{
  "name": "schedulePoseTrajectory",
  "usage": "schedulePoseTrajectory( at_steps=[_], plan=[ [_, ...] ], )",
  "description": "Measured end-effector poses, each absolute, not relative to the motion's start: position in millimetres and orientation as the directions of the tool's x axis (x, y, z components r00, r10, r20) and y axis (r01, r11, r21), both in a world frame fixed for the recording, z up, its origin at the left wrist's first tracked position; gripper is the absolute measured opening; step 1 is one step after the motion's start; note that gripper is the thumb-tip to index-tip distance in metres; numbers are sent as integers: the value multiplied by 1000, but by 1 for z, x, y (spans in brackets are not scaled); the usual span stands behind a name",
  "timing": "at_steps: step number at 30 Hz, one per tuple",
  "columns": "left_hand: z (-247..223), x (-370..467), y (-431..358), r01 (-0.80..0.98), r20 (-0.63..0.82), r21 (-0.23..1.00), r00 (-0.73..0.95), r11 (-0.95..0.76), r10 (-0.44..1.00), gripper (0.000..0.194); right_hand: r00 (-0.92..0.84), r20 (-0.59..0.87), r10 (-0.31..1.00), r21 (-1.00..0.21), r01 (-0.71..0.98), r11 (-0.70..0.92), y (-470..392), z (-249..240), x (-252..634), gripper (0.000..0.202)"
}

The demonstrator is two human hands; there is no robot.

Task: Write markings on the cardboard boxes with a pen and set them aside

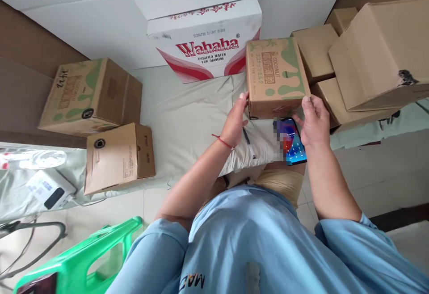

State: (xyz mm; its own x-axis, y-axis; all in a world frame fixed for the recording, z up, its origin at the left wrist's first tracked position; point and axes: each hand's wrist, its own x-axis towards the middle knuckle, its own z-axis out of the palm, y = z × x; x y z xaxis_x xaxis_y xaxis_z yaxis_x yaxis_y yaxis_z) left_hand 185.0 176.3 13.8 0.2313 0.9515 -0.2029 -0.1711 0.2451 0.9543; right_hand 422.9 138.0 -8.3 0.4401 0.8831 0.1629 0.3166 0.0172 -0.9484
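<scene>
One coconut box [276, 73] could slide or tip if pushed harder on one side, and might bump the phone [293, 142] just by its near side. The head view shows the box between the left hand [234, 122] and the right hand [316, 123], which touch its near corners. I can't tell if they squeeze. The white water carton [206, 39] is behind the box, to its left.

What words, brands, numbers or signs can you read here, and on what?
"Wahaha", "®", "PURIFIED WATER FOR DRINKING": white and red carton.
"COCONUT": patterned box at right.
Too small, blurred or partial to read surely: the East Asian characters, the carton's stamped code, handwriting on the patterned box at left, and print on the plain box, white device, phone and blue shirt.
</scene>
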Motion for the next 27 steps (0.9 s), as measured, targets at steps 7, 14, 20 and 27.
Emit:
schedulePoseTrajectory(
  at_steps=[7, 14, 20, 27],
  plan=[
    [35, 180, 167, -223, -68, 969, 184, 110, 980, 65, 329, 142, 934, -971, 229, 67, 126, 24, 402, 69],
    [63, 117, 133, -303, 25, 952, -51, -39, 998, 63, 113, 259, 959, -943, 246, 225, 72, 63, 350, 73],
    [61, 17, 72, -310, 10, 944, -314, -112, 949, 47, -397, 229, 889, -945, 126, 300, 1, 47, 288, 78],
    [24, -56, 22, -213, -145, 975, -426, 57, 893, 50, -701, 76, 710, -963, 134, 235, -7, 24, 261, 76]
  ],
)
